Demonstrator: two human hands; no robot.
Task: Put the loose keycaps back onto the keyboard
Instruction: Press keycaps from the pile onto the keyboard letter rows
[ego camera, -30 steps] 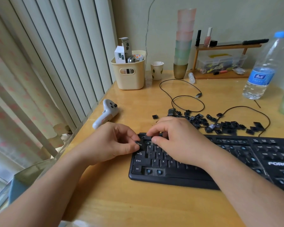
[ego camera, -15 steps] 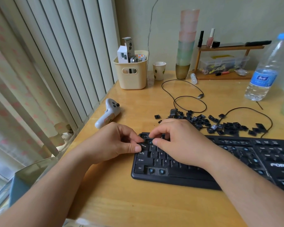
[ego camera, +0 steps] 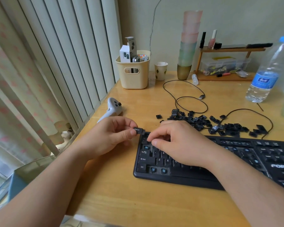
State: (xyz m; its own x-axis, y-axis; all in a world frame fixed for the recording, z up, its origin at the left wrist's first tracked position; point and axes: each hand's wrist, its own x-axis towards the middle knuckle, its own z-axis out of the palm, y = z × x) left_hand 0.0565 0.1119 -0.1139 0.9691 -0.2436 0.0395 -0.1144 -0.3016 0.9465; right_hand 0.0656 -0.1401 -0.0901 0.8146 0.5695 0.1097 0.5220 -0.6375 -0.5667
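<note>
Now you hold one small black plastic keycap point(ego camera: 139, 129) in your left hand point(ego camera: 108, 136), pinched between the thumb and the forefinger, just above the far left corner of the black keyboard point(ego camera: 170, 174). It is a wide cap with pale lettering that I cannot read for sure. Such a cap looks very light and stiff, with smooth sides, so it may slip if you squeeze it only at one corner. I think it is better to take it by its two long sides and keep it level, because a wide cap can tilt when you press it onto its post.

Your right hand point(ego camera: 179, 143) rests on the left part of the keyboard with the fingers curled down onto the upper key rows; the fingertips touch the keys there. Whether it pinches something small under the fingers I cannot tell, since the hand covers that place.

Several sockets on the keyboard are bare and show blue posts, for example one near the left edge above the Tab key point(ego camera: 145, 147). The pile of loose black keycaps point(ego camera: 220, 126) lies on the yellow wooden desk point(ego camera: 121, 202) just behind the far edge of the keyboard, between loops of a thin black cable point(ego camera: 192, 104).
</note>
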